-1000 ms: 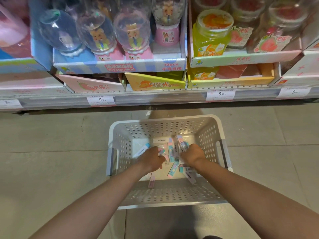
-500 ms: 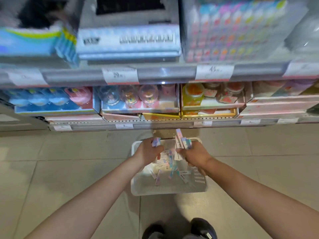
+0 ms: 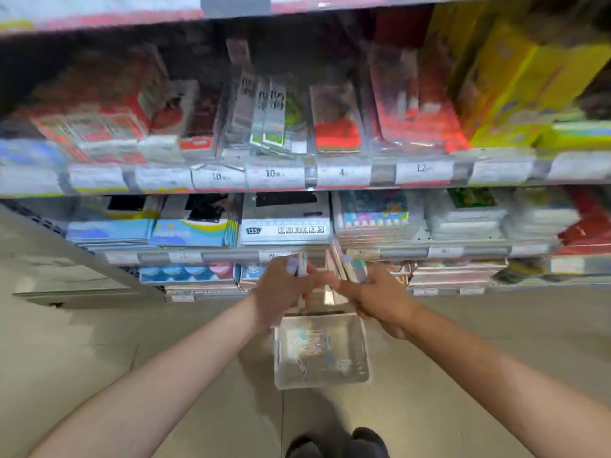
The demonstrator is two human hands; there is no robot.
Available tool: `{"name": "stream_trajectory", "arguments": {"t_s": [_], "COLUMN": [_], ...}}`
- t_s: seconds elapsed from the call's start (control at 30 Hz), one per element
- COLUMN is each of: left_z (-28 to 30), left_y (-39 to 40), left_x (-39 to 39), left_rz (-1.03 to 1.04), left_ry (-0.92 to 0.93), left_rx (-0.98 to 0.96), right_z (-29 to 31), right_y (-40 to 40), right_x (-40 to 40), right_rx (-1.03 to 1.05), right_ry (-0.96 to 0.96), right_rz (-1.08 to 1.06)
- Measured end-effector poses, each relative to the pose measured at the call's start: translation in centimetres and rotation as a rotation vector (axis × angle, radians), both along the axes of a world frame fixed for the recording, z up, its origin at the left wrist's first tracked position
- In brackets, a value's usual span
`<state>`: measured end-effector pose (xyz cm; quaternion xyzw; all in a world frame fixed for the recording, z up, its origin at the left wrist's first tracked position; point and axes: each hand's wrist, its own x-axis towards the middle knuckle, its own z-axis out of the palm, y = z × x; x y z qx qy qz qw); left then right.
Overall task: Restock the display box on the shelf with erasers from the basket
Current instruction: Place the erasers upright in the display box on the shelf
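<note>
Shelves [image 3: 297, 188] fill the upper view, several tiers w/ price tags along the front edges; goods on them mostly motion-blurred, so can't tell which is the display box. Floor [image 3: 82, 342] below, tiled. Basket [image 3: 363, 355] sits on the floor just in front of the lowest tier, between the arms: pale perforated plastic, open top, w/ a loose jumble of wrapped erasers on its bottom, roughly a thin layer, count unreadable. Shoes [image 3: 337, 442] at the bottom edge, just behind the basket. Left hand [image 3: 281, 289] is raised above the basket, fingers curled round a small bunch of erasers [image 3: 299, 264] poking up past the knuckles. Right hand [image 3: 373, 292] is beside it, nearly touching, fingers wrapped on a bigger fistful [image 3: 355, 269], pastel sleeves fanned upward. So the task's stuff is split: some in both fists at about lowest-shelf height in view, rest still in the basket. Handling, imo: erasers are light, small, stiff-ish blocks, not fragile; glossy sleeves look slippery, and a fanned bunch can shed one or two if grip loosens. Best hold = across the long sides, ends squared up in the palm, fewer per fist. Basket itself light, rigid, has side handles, prob easier to lift nearer the shelf than to ferry handfuls. Box slot orientation unknown, so erasers likely need aligning before they go in.
</note>
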<state>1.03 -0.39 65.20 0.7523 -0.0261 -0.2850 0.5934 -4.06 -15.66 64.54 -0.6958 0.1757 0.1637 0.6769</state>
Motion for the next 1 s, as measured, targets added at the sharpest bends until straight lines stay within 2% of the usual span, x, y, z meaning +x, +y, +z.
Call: {"name": "stream_trajectory", "arguments": {"t_s": [0.33,0.5,0.67,0.8,0.93,1.0], "left_z": [23.3,31.9,37.1,39.3,40.4,40.7], "left_y": [1.0,1.8,2.4,3.0,3.2,3.1], "left_x": [-0.4,-1.0,-1.6,-1.6,-1.4,-1.0], "left_rz": [-0.05,-0.113,-0.107,-0.087,-0.068,-0.069], "left_ry": [-0.16,-0.189,-0.235,-0.303,-0.367,-0.39], "left_rx": [-0.045,-0.213,-0.279,-0.154,-0.187,-0.208], "right_z": [23.4,32.0,37.9,39.5,40.7,41.2], "right_y": [1.6,2.6,3.7,4.4,4.7,4.7], "right_x": [-1.3,-2.1,-3.1,-3.1,-3.0,-2.7], "right_rx": [-0.035,-0.076,-0.133,-0.188,-0.25,-0.349], "right_ry": [-0.222,-0.403,-0.57,-0.603,-0.64,-0.664], "right_rz": [0.092,0.128,0.126,0.09,0.091,0.119]}}
